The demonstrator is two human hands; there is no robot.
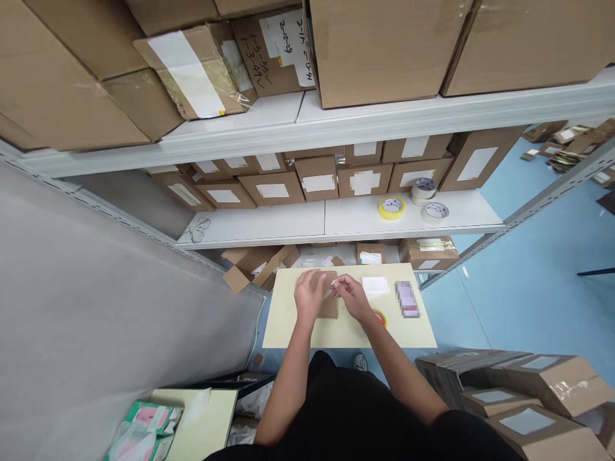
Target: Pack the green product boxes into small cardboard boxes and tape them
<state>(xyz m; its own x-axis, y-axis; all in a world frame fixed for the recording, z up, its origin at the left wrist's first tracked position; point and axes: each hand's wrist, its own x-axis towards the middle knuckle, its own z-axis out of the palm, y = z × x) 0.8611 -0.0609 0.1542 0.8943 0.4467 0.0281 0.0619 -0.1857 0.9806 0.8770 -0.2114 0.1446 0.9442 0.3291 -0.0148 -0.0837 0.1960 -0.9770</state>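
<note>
On a pale yellow table (281, 330) lies a flat brown cardboard box (328, 310), partly covered by my hands. My left hand (309, 296) is over the box's left side, its fingers apart and slightly smeared by motion. Just right of it, my right hand (352, 298) has thumb and fingers pinched over the box. A small whitish bit shows at those fingertips, too small to name. A roll of tape (380, 317) with an orange-red core lies partly behind my right wrist. White paper slips (375, 286) lie beyond that wrist.
A blurred-out purple item (407, 299) lies on the table's right. Behind, a white shelf (269, 221) holds several labelled boxes, a yellow tape roll (391, 207) and pale tape rolls (435, 212). Stacked cartons (526, 422) stand at the lower right; a grey wall (96, 288) is at left.
</note>
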